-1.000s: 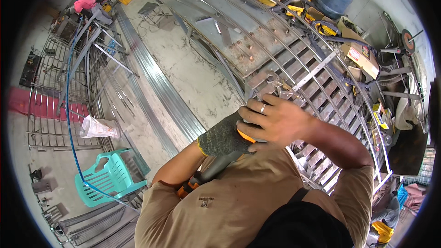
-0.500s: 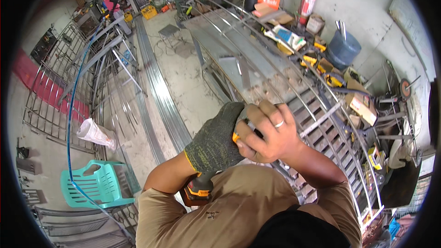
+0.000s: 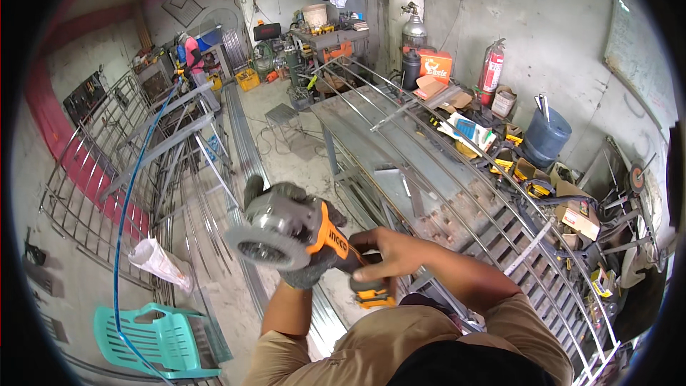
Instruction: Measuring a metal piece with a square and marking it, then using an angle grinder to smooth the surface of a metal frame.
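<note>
A cordless angle grinder [image 3: 329,237], black and orange, is held up in front of my chest. Its round, toothed-looking disc [image 3: 268,246] faces me at the left end, and its battery end [image 3: 374,293] points to the lower right. My left hand [image 3: 309,273], in a dark grey knit glove, is wrapped around the grinder's head from beneath and behind, so most of its palm is hidden. On the handle, near the battery end, my bare right hand [image 3: 393,252] is closed with thumb and fingers around it.
A metal table [image 3: 350,118] at right carries a long barred steel frame [image 3: 457,161]. Steel profiles [image 3: 246,143] lie on the floor. A green plastic chair [image 3: 153,339] stands lower left, beneath a blue hose [image 3: 118,243]. Another person [image 3: 193,57] is far back.
The grinder has swung up and left, bringing its disc into view. My hands have separated: the left is at its head, the right on its handle. My view has tipped upward.
</note>
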